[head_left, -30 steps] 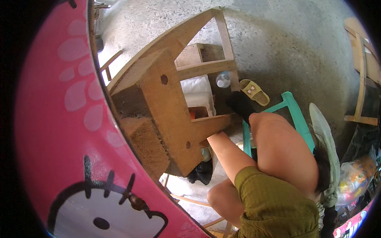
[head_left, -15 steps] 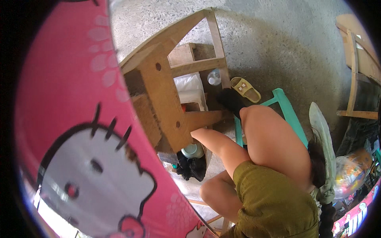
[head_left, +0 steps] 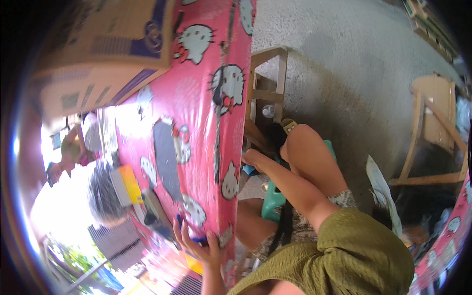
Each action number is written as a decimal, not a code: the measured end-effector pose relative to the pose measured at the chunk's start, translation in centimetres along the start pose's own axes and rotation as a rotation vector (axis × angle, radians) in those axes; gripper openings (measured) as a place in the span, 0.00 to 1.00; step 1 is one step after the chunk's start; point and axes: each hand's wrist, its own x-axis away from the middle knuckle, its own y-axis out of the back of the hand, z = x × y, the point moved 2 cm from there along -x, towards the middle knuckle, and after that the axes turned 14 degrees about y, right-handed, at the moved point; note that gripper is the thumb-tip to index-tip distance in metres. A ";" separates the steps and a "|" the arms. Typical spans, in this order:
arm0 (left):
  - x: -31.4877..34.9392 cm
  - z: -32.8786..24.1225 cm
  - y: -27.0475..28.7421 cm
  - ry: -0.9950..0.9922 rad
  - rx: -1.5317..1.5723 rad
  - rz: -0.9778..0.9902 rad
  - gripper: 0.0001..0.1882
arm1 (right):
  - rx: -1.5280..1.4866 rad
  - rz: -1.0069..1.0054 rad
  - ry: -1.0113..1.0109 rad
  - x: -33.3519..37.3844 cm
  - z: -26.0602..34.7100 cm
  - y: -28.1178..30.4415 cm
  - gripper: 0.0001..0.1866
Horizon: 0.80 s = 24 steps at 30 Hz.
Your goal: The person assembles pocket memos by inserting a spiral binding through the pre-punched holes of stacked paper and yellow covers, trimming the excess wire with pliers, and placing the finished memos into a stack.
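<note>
On the pink, cartoon-printed tabletop (head_left: pixel 196 147), my left hand (head_left: pixel 204 248) lies near the front edge, its fingers and thumb around a small dark-blue object (head_left: pixel 200 241) whose kind does not show. Beside those fingers is a grey and dark elongated item (head_left: pixel 160 216). My right hand (head_left: pixel 252 157) is low, past the table's right edge, fingers curled and partly hidden by that edge. A bit of light-blue material (head_left: pixel 249 169) shows just below it; whether the hand grips this I cannot tell.
A large cardboard box (head_left: pixel 108 59) stands on the table's far left. A grey-haired person (head_left: pixel 105 189) is across the table, beside a yellow and white box (head_left: pixel 127 184). Right of the table are a wooden frame (head_left: pixel 282 73), a plastic bottle (head_left: pixel 268 111) and a green stool (head_left: pixel 273 204).
My view has risen and swung, so the tabletop, box and person now show. My left hand has come into view on the table; my right hand is now visible beside the table's edge.
</note>
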 end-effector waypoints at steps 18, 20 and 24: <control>1.8 -3.6 3.1 0.334 1.441 -0.166 0.24 | 0.880 -0.017 0.923 33.1 14.1 -3.6 0.20; -1.4 -5.3 3.4 0.528 1.731 0.152 0.23 | 1.161 -0.237 1.314 30.3 15.7 -6.3 0.23; -6.2 -4.0 3.0 0.552 2.071 0.386 0.19 | 1.358 -0.009 1.516 30.3 19.3 -10.8 0.31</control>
